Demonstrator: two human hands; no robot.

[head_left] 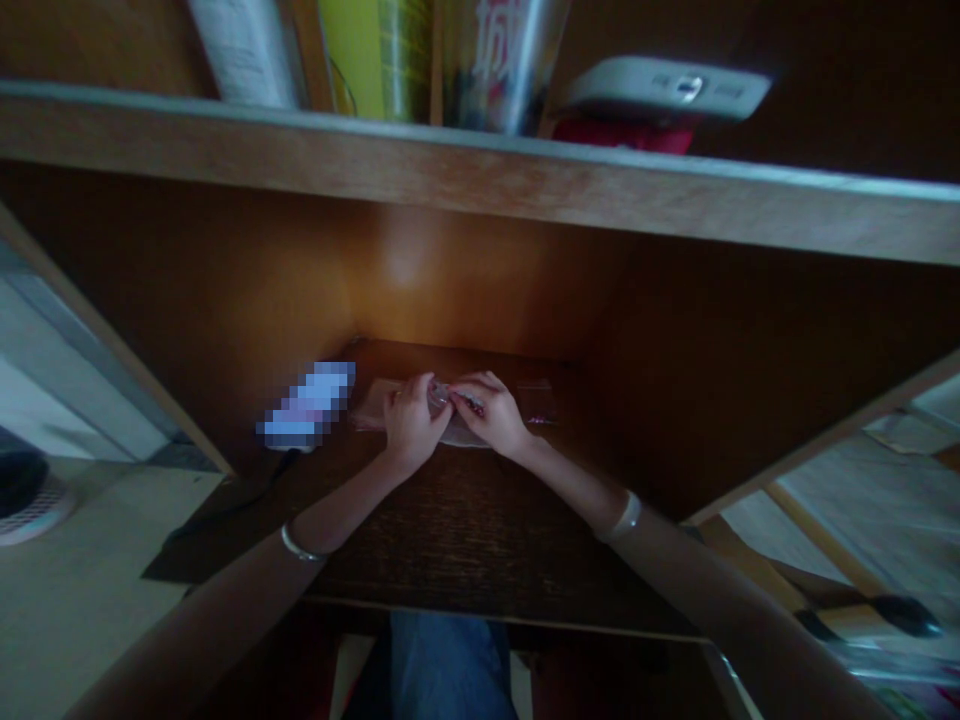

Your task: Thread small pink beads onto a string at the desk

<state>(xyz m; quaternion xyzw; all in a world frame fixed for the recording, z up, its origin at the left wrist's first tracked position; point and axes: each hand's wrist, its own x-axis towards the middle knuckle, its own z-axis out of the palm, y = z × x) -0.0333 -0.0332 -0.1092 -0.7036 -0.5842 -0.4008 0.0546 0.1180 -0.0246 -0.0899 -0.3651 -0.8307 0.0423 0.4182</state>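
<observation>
Forearms converge, clear plastic between left grip and right grip.

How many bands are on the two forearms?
2: one silvery band around the left forearm, another band around the right forearm. No others show.

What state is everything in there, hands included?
Left hand: closed on clear plastic
Right hand: fingertips pinched at the plastic's edge
Right-side packet: lying flat, reddish bits showing
Pixelated object: bright, details hidden
Lettered container: upright, top out of view
White object: resting atop red item
</observation>
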